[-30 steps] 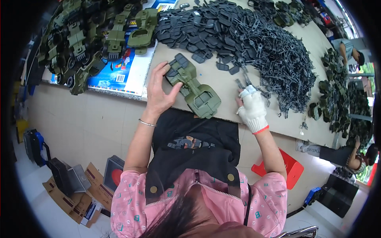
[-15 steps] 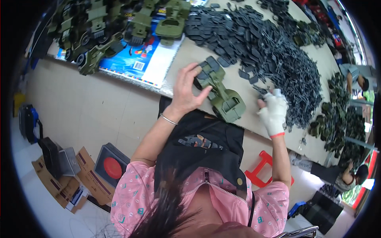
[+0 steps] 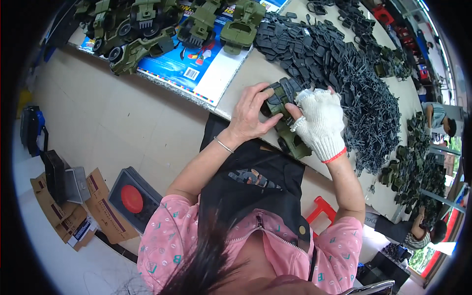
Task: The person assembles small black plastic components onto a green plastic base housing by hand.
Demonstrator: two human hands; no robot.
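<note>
A green toy truck with dark grey parts at its far end lies at the table's near edge. My bare left hand grips its left side, thumb and fingers closed against the body. Over its right side is my right hand, in a white knit glove with bare fingertips. Its thumb presses on the truck's middle; its other fingers are bent over the far end, and whatever small part they may hold is hidden. Just beyond the hands lies a heap of dark grey flat plastic parts.
Thin dark grey parts are heaped at the right. Several finished-looking green trucks stand far left on a blue printed sheet. A red stool is under the table's right side. Grey bins and cardboard lie on the floor left. Other people sit far right.
My right hand has moved left from the pile of thin parts onto the truck. My left hand still holds the truck. The whole view has shifted a little.
</note>
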